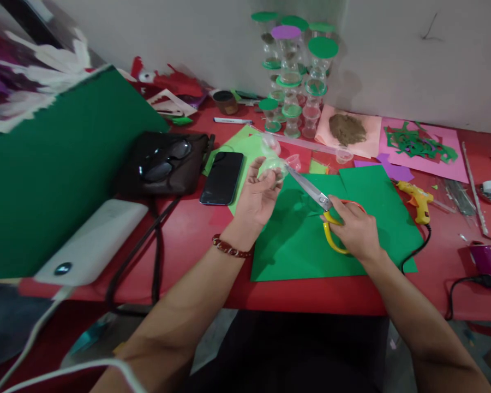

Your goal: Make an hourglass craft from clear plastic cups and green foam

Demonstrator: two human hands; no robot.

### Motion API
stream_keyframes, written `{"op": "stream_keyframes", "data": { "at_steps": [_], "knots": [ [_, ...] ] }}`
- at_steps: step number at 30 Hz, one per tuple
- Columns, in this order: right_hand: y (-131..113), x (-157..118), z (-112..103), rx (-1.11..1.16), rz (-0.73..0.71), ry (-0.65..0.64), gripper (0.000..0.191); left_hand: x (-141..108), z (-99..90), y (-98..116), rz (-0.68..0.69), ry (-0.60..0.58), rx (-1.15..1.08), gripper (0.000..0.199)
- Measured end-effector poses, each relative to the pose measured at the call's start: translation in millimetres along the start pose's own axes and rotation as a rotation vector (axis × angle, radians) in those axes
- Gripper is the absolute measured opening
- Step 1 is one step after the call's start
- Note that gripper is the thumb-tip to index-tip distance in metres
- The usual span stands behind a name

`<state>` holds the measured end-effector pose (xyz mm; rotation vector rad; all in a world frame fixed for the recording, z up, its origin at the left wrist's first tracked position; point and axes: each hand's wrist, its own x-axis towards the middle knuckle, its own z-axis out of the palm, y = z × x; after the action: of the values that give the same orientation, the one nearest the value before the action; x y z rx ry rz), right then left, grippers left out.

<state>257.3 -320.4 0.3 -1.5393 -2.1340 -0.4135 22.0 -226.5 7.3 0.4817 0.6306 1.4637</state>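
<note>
My left hand (263, 194) pinches a small clear plastic cup (275, 165) with a pale green tint, raised above the table. In my right hand (354, 226) are scissors (311, 190) with yellow and orange handles, their blades pointing at the cup's right side. Whether the tips touch the cup I cannot tell. Under both hands lies green craft foam or paper (303, 256). Just behind the cup are another clear cup (293, 162) and a pale green sheet (239, 141).
Stacked clear cups with coloured discs (290, 82) stand at the back. A phone (222, 177), a dark bag (163, 180) and a white power bank (92, 243) lie left. Right are a yellow glue gun (419, 202), green scraps (419, 143) and brown powder (347, 129).
</note>
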Motion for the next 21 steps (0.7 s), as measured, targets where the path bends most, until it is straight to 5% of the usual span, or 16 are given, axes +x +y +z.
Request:
{"op": "stream_keyframes", "data": {
  "at_steps": [21],
  "knots": [
    [8.2,-0.1,-2.6,-0.069,-0.086,-0.077,0.041,0.4,15.7,19.2,-0.231,0.208,-0.047,0.023]
  ]
}}
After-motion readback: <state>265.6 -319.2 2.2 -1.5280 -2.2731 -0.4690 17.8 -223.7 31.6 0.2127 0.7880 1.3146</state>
